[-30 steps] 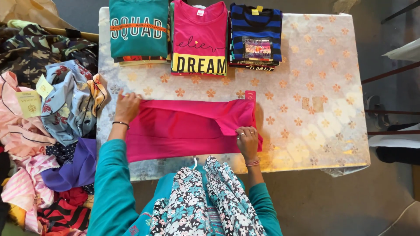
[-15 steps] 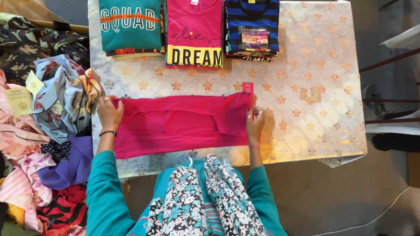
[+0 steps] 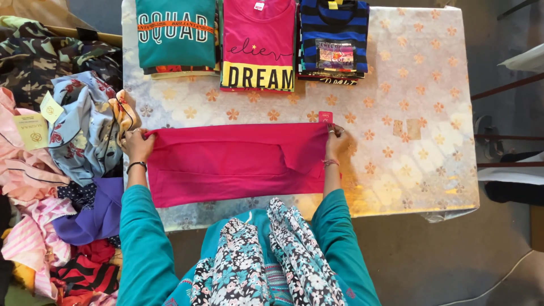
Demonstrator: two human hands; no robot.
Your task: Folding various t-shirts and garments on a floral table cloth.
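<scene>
Both hands are on the pink garment (image 3: 226, 164), one per end. My left hand (image 3: 137, 146) pinches the far-left corner, grip closed on the cloth; my right hand (image 3: 336, 141) pinches the far-right corner by the small pink tag (image 3: 325, 117), grip closed on cloth too. The garment lies flat, folded into a wide band across the near-centre of the table (image 3: 419, 85), w/ a folded-in flap showing near the right end. Judging by the look: light, soft, limp knit, no stiffness, so it'll sag and crease unless held at both corners; the edges are the best hold, not the middle. Cloth on the table cover prob. drags a bit, not slippery. Far side of the table holds three folded stacks: teal shirt (image 3: 176, 31) on the left, pink shirt w/ yellow band (image 3: 258, 42) mid, blue striped shirt (image 3: 334, 37) right, all apart from the garment. Left of the table, a loose heap of clothes (image 3: 62, 170) crowds right up to my left hand. Right part of the table has nothing on it.
</scene>
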